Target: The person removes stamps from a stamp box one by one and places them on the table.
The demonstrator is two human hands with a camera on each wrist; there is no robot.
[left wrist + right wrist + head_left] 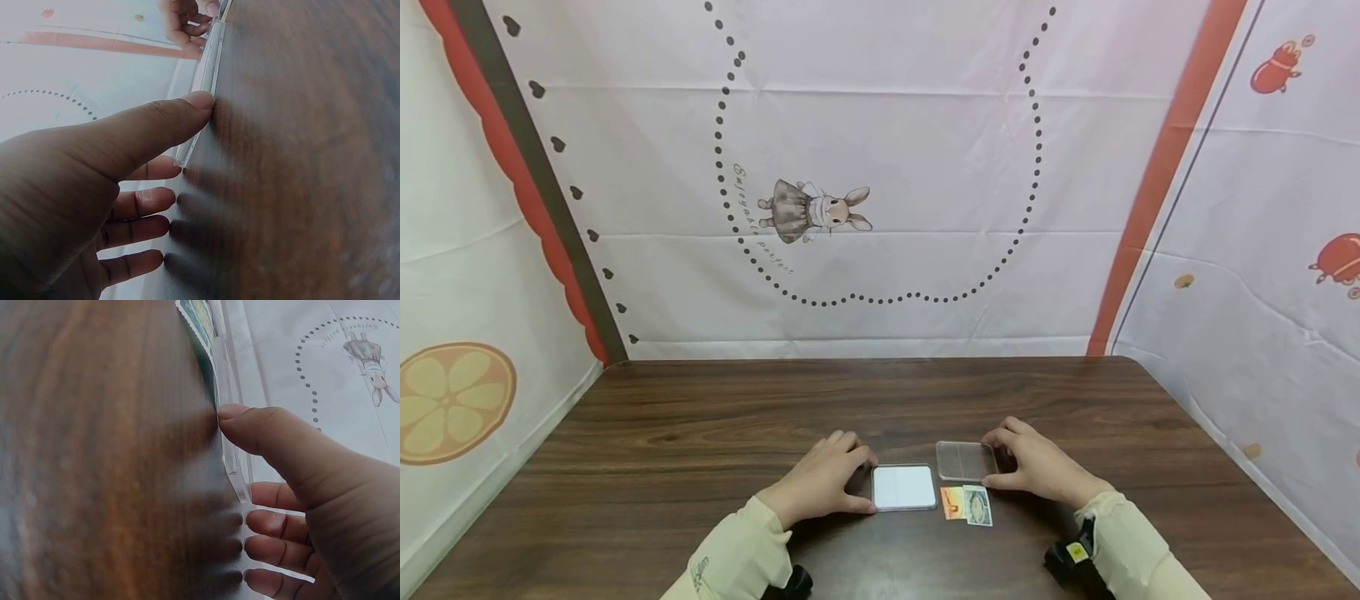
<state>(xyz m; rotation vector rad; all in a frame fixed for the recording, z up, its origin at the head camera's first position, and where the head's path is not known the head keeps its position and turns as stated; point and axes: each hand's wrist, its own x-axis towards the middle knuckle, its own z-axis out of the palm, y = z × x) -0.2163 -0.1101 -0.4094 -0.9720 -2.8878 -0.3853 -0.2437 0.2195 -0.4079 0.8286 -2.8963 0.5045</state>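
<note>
In the head view a shallow clear plastic box (904, 487) with a white insert lies flat on the table. My left hand (826, 477) grips its left end, thumb at the near corner and index finger at the far one. To its right is an empty-looking clear plastic lid (964, 462). My right hand (1037, 463) holds that lid by its right end between thumb and index finger. Two small stamps, one orange (953, 502) and one green (978, 506) with a toothed edge, lie just in front of the lid, slightly overlapping. The other fingertips (150, 199) of my left hand touch the tabletop.
The dark wood-grain table (700, 417) reaches back to a white printed cloth (887, 150) hung behind it. More cloth hangs at the left and right sides. A black wrist device (1067, 557) sits by my right sleeve.
</note>
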